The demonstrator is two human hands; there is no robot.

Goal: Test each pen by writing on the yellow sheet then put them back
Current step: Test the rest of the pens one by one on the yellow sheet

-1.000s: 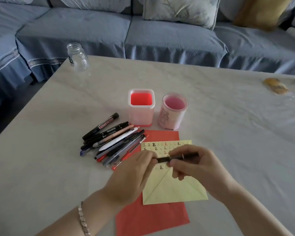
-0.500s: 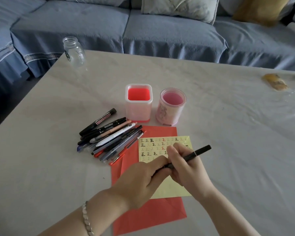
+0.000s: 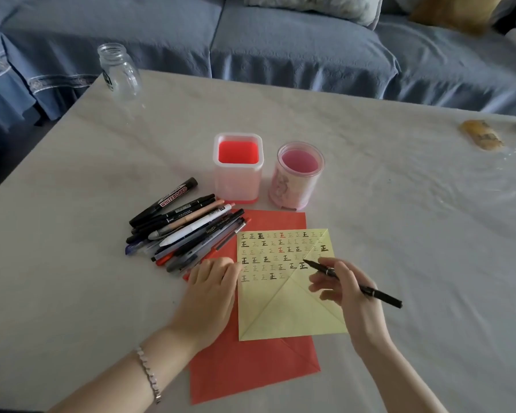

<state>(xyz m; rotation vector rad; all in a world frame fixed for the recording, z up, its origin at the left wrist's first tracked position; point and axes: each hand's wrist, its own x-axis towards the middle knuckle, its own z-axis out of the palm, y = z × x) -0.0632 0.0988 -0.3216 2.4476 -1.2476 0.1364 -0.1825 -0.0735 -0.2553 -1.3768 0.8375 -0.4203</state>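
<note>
A yellow sheet (image 3: 283,308) covered with rows of test marks lies on a red sheet (image 3: 251,368). My right hand (image 3: 349,296) grips an uncapped black pen (image 3: 379,295), whose tip touches the yellow sheet near its right side. My left hand (image 3: 209,296) rests at the sheet's left edge with its fingers curled; the pen's cap is hidden, apparently inside them. A pile of several pens and markers (image 3: 185,231) lies to the left of the sheets. Behind them stand a square pink holder (image 3: 238,168) and a round pink holder (image 3: 298,177), with no pens showing in either.
A clear glass jar (image 3: 118,71) stands at the table's far left corner. A small yellowish object (image 3: 481,134) lies at the far right. A blue sofa (image 3: 295,46) runs behind the pale table (image 3: 414,234).
Both hands held the pen together over the sheet, then parted. The pen now shows a bare tip, lowered onto the yellow sheet in my right hand. My left hand moved to the sheet's left edge.
</note>
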